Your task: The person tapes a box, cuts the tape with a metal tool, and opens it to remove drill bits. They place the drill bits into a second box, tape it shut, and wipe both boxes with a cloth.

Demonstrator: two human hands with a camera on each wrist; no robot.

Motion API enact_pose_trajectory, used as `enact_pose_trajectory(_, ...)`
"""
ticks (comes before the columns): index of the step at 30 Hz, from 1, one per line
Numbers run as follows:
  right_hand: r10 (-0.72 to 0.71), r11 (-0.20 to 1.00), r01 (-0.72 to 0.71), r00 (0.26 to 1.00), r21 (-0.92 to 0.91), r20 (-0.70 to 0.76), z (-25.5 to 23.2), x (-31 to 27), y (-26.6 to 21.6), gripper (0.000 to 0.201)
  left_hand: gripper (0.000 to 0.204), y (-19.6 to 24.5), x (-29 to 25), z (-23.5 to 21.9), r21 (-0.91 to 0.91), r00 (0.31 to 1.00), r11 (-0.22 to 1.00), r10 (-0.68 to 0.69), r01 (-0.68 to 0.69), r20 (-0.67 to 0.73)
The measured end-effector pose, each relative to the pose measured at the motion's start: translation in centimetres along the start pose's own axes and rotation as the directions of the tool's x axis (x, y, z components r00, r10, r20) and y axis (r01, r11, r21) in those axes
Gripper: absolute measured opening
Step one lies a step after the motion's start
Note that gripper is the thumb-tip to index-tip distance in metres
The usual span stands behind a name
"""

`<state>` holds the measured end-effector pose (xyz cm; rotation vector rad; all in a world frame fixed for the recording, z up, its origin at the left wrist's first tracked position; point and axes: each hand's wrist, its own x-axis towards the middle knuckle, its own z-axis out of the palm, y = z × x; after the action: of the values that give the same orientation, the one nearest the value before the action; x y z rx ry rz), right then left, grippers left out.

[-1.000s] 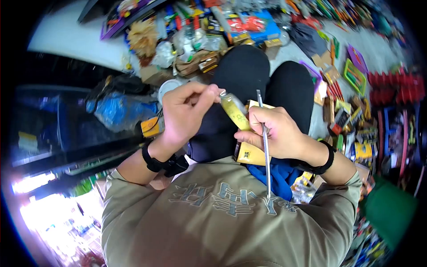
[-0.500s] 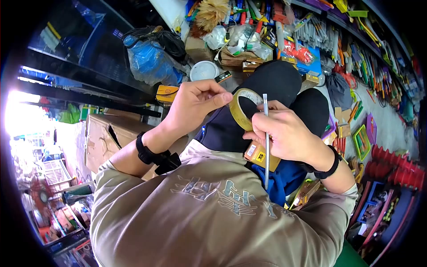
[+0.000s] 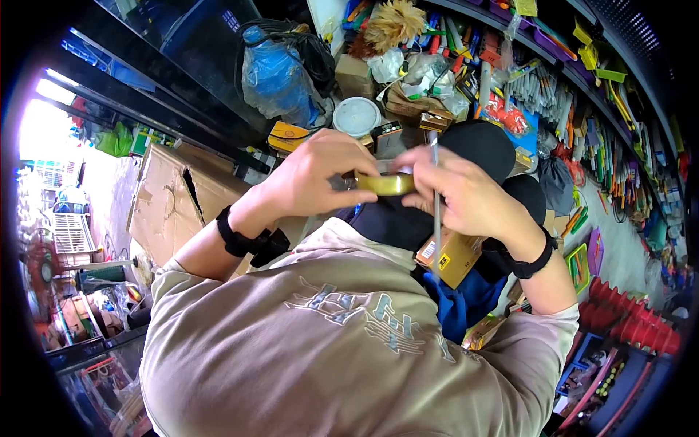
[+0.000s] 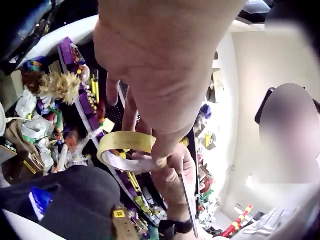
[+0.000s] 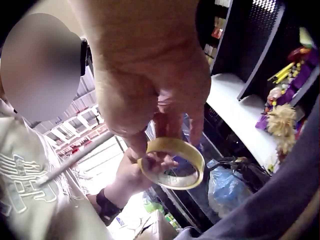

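Note:
Between both hands, over the lap, is a roll of yellowish clear tape (image 3: 381,184), seen edge-on in the head view and as an open ring in the right wrist view. My left hand (image 3: 320,173) grips the roll's left side, its thumb along the near edge. At the other side, my right hand (image 3: 466,197) has its fingertips on the roll, blurred in the head view. A slim grey metal bar (image 3: 437,218) is also held in the right hand, crossing over its fingers and pointing toward the shirt.
A yellow-brown box (image 3: 457,261) and blue cloth (image 3: 466,302) lie by the lap. Past the knees are a white-lidded bucket (image 3: 357,116), a blue plastic bag (image 3: 273,76) and piled tools. A torn cardboard box (image 3: 164,204) stands left, red ribbed goods (image 3: 630,313) right.
The left hand has moved from pinching at the roll's upper edge to gripping its side. The roll has turned edge-on, and the head view has swung round.

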<state>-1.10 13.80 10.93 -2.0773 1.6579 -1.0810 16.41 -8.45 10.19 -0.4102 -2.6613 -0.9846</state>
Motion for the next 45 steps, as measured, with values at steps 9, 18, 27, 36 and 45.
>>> enact_pose_trajectory(9,0.412,0.909,-0.416,0.904,-0.008,-0.118,-1.4,-1.9,2.5,0.038,0.031,-17.7,-0.5,8.4,0.211,0.628,0.596,-0.764,0.775,-0.15)
enact_pose_trajectory(18,0.621,0.778,-0.628,0.775,-0.033,-0.117,-2.5,-5.5,2.6,0.041,0.018,-30.0,-5.5,15.7,0.059,0.523,0.52,-0.848,0.852,-0.083)
enact_pose_trajectory(27,0.75,0.657,-0.754,0.649,0.021,-0.127,-3.6,-5.5,4.2,0.039,0.015,-39.0,-0.6,19.9,0.258,0.696,0.647,-0.686,0.717,-0.213)
enact_pose_trajectory(36,0.784,0.551,-0.826,0.562,-0.121,-0.263,-4.2,-4.8,6.0,0.033,0.027,-29.2,8.4,17.9,-0.215,0.871,0.856,-0.489,0.47,-0.041)
enact_pose_trajectory(45,0.745,0.507,-0.781,0.61,-0.365,-0.271,-1.7,0.3,7.5,0.023,0.021,-10.1,12.6,9.0,-0.686,0.89,0.612,-0.071,0.395,0.45)
